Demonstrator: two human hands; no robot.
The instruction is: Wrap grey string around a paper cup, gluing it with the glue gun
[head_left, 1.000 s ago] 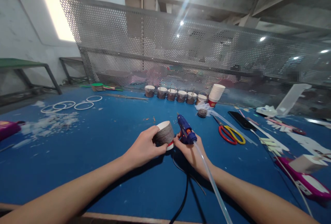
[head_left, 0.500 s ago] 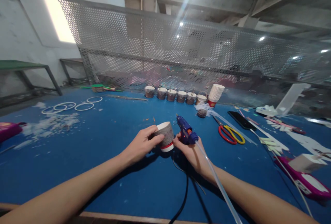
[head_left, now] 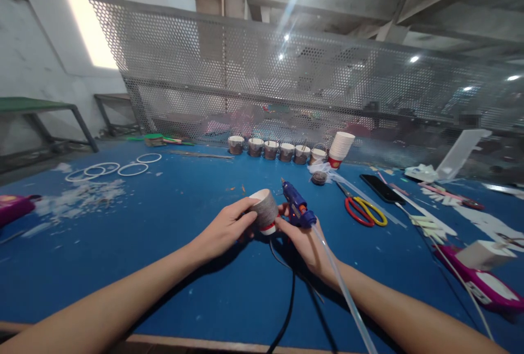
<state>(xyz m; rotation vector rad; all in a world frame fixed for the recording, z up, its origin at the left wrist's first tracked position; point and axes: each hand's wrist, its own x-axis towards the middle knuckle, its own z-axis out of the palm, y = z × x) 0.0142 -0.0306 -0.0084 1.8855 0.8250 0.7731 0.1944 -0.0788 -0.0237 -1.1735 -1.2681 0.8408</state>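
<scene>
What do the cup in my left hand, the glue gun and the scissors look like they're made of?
Cup: probably paper, with a smooth white inside; its matte grey wrap looks fibrous, maybe cord.
Glue gun: likely hard plastic, given the slightly shiny blue body.
Scissors: smooth red and yellow handles suggest plastic; the greyish blades are probably metal.

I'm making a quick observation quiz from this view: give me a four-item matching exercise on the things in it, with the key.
Things:
1. glue gun
2. scissors
3. held cup
4. rings

Descriptions:
A. white, lying flat at the left
B. red and yellow handles
C. blue, in the right hand
D. wrapped in grey, red band near its base

Pairs: 1-C, 2-B, 3-D, 4-A
</scene>
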